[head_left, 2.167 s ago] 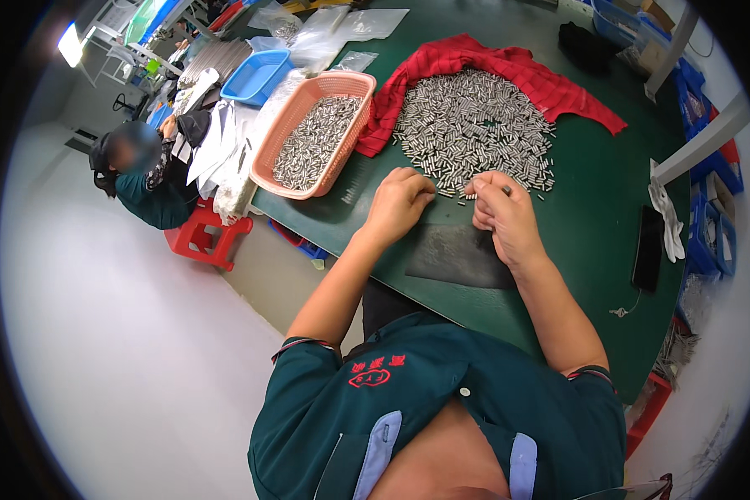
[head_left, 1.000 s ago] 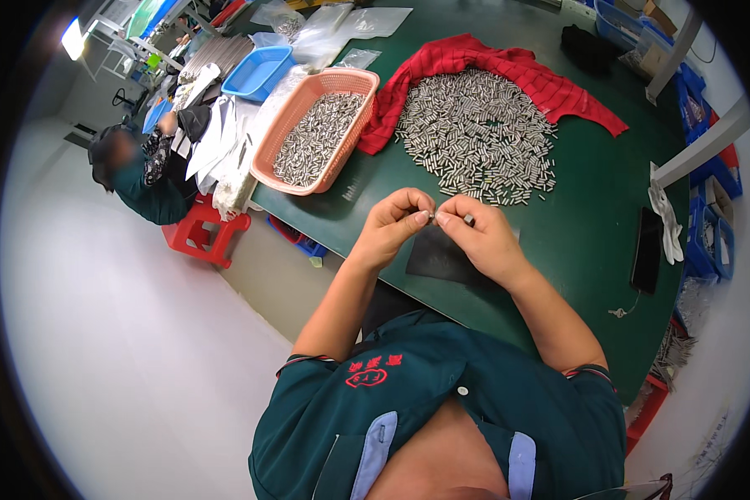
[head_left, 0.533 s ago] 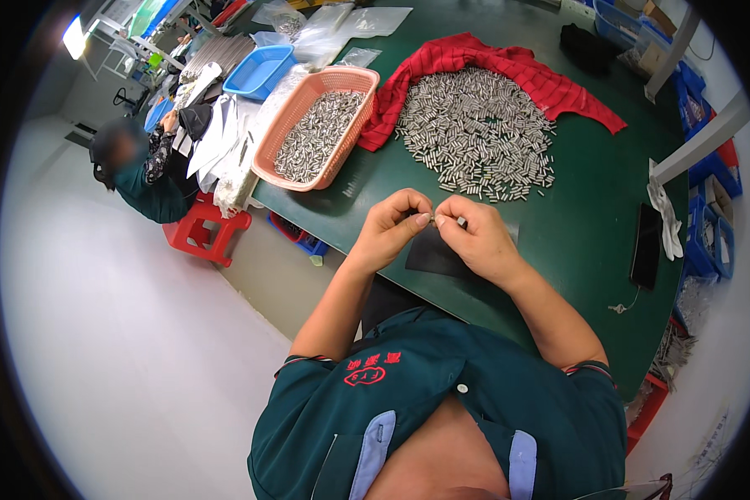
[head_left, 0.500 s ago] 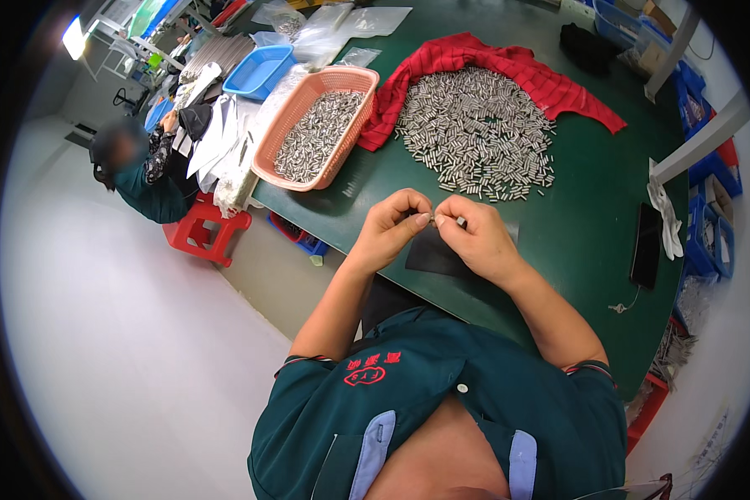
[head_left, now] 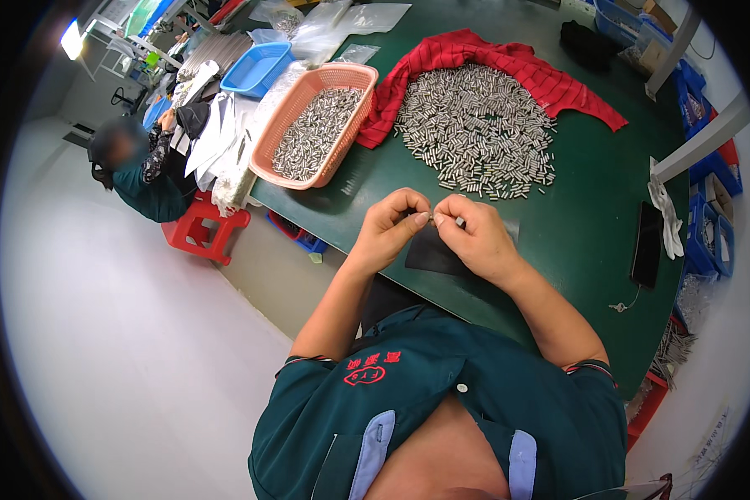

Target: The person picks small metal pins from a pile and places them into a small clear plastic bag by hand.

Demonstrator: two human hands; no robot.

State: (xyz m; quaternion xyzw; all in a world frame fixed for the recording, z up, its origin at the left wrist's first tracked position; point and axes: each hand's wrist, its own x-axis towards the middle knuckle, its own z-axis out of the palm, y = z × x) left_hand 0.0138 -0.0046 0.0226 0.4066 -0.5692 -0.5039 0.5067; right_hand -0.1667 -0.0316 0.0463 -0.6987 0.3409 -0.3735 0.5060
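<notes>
My left hand [head_left: 390, 229] and my right hand [head_left: 482, 242] meet fingertip to fingertip above the near edge of the green table, both closed in a pinch. A small metal cylinder [head_left: 460, 222] shows between the curled fingers of my right hand. Whatever sits between the touching fingertips is too small and covered to make out. Just beyond my hands spreads a heap of short silvery metal cylinders [head_left: 479, 129], partly lying on a red striped cloth [head_left: 383, 108]. Under my right hand lies a dark flat mat [head_left: 432, 254].
A pink plastic basket [head_left: 262, 158] of similar metal pieces stands left of the heap, with a blue tray [head_left: 257, 70] behind it. A phone [head_left: 646, 246] and a white glove [head_left: 665, 218] lie at the right edge. Someone sits on a red stool [head_left: 204, 227] at far left.
</notes>
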